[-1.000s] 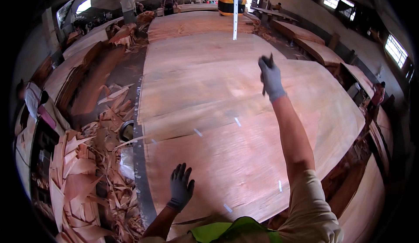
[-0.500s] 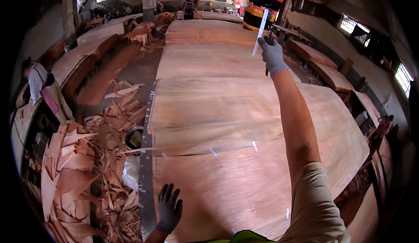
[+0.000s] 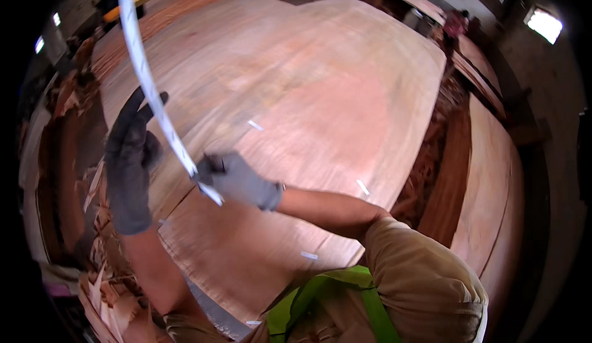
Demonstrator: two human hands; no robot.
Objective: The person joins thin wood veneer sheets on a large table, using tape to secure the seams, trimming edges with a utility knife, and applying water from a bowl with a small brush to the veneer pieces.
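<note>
Right hand (image 3: 237, 181) has come down and closer since the earlier frame, fingers closed on the white strip (image 3: 158, 110) near its lower end. Left hand (image 3: 131, 164) has risen beside the strip, fingers extended, contact unclear. Strip crosses above the veneer (image 3: 320, 90).

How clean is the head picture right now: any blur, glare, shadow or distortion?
Head view: right hand blurred; upper-right window blown out white; soft shadow on the wood sheet below that hand; white strip looks curved, perhaps partly from the lens.
</note>
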